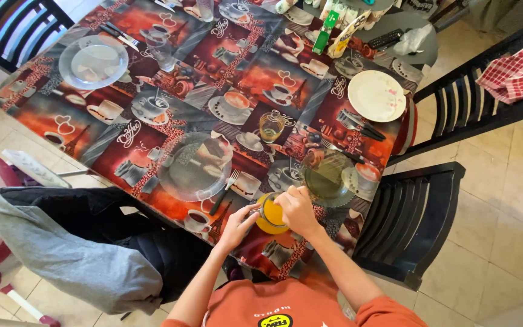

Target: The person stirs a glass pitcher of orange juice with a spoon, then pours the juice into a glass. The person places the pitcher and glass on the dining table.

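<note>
A glass pitcher of orange juice (271, 214) stands at the near edge of a table covered with a coffee-print cloth (152, 109). My right hand (298, 209) grips the pitcher's top from the right. My left hand (235, 227) rests against its left side by the handle. A clear glass plate (194, 167) with a fork (225, 189) beside it lies just left of the pitcher. A smoky glass plate (328, 178) sits just beyond my right hand. A small glass holding a little yellow drink (271, 126) stands farther back.
A white plate (376, 95) and dark cutlery (361, 126) sit at the right edge, another clear plate (93, 62) at the far left. Black chairs (416, 224) stand to the right, one bearing a red checked cloth (516, 71). A chair draped with grey and black clothing (80, 248) is at my left.
</note>
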